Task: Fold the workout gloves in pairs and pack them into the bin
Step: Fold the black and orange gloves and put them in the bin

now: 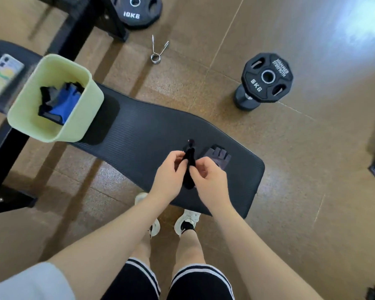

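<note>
Gym floor around me, and it's busy down here.

I'm looking over a black padded bench (152, 126) running from far left to near right across brown speckled floor tiles (312, 191). Far and centre, a 10KG plate (136, 9) lies flat by a black frame leg (78, 29), with a silver spring collar (157, 50) on the floor just near of it. Off to the right a 5KG plate (267, 76) leans against a dumbbell (244, 99). At the far left edge, two phones (2, 72) lie side by side. My white trainers (186, 221) peek out under the bench's near edge.
</note>
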